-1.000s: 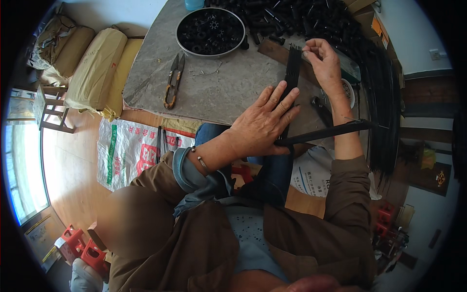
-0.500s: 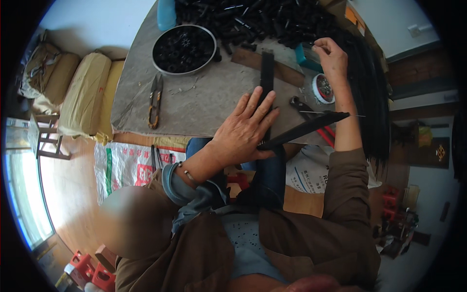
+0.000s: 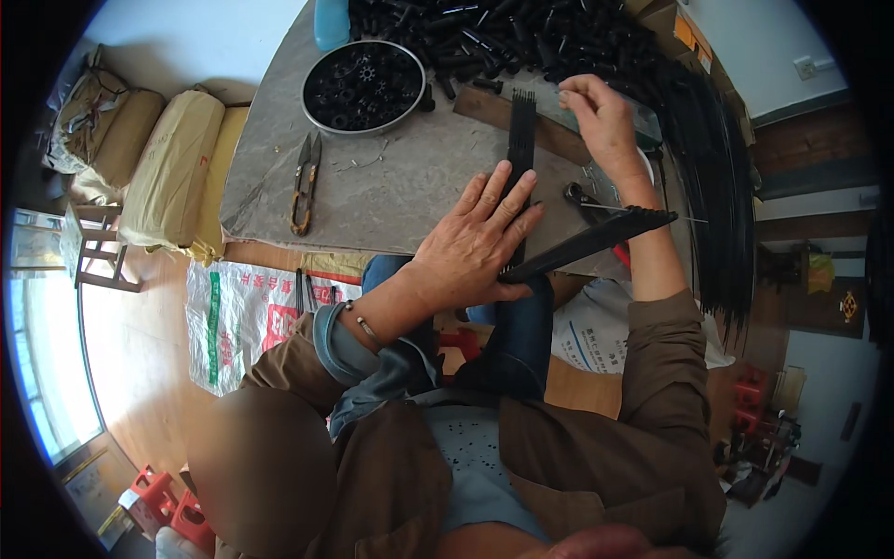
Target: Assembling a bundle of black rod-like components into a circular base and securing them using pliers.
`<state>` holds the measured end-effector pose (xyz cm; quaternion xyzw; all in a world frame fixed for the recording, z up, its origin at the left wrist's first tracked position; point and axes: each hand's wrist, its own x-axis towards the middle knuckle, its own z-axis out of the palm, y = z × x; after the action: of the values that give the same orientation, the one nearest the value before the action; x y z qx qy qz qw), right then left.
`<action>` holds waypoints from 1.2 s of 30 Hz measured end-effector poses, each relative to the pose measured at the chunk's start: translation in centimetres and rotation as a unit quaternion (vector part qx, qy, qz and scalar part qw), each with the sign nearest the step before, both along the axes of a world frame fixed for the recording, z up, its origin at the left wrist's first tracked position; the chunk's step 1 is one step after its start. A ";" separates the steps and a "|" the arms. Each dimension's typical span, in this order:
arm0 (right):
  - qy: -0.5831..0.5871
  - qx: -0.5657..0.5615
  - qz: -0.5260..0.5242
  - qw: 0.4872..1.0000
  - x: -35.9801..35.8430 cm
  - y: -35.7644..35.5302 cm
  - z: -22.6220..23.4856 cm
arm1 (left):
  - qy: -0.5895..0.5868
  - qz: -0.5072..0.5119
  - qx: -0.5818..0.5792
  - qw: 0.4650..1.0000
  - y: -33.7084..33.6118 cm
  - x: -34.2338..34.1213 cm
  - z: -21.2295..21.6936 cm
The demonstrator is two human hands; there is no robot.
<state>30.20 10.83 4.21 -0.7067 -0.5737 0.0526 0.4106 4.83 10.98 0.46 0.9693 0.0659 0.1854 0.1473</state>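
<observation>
My left hand [image 3: 480, 228] lies flat with its fingers spread, pressing on a row of slim black rods [image 3: 523, 121] that look like umbrella ribs. From under that palm, a second black section [image 3: 591, 244] slants right across the table edge, and a thin metal rod crosses its far end. Raised over the right of the table, my right hand [image 3: 601, 121] has thumb and fingertips pinched together. Whatever they hold is too small to make out. Beneath the right wrist a round white dish [image 3: 648, 166] is mostly covered. Red-handled pliers [image 3: 579, 194] lie partly hidden.
Scissors [image 3: 305, 184] and a metal bowl of small black parts [image 3: 410, 110] sit on the left of the table [image 3: 261, 200]. Behind are a brown wooden strip [image 3: 484, 107], a blue bottle [image 3: 331, 23] and heaped black tubes [image 3: 484, 37]. Long black rods [image 3: 712, 186] hang over the right edge.
My right hand has moved slightly left, its fingertips now nearer the upright row of rods. My left hand stays pressed on the rods. The whole view has shifted a little.
</observation>
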 end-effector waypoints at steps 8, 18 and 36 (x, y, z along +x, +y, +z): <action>0.024 -0.089 -0.001 0.996 -1.7 0.7 -0.7 | -0.020 -0.001 -0.030 0.999 0.0 0.0 -0.6; 0.100 -0.040 0.010 0.994 -0.3 0.6 -2.3 | -0.020 0.001 -0.023 1.000 -0.1 0.0 -0.6; 0.008 -0.047 0.015 0.999 -0.5 1.1 -1.2 | -0.023 -0.002 -0.035 0.999 -0.1 0.1 -0.6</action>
<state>29.67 11.94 3.02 -0.7160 -0.5779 0.0911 0.3808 4.92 10.90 -0.15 0.9593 0.0671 0.2045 0.1827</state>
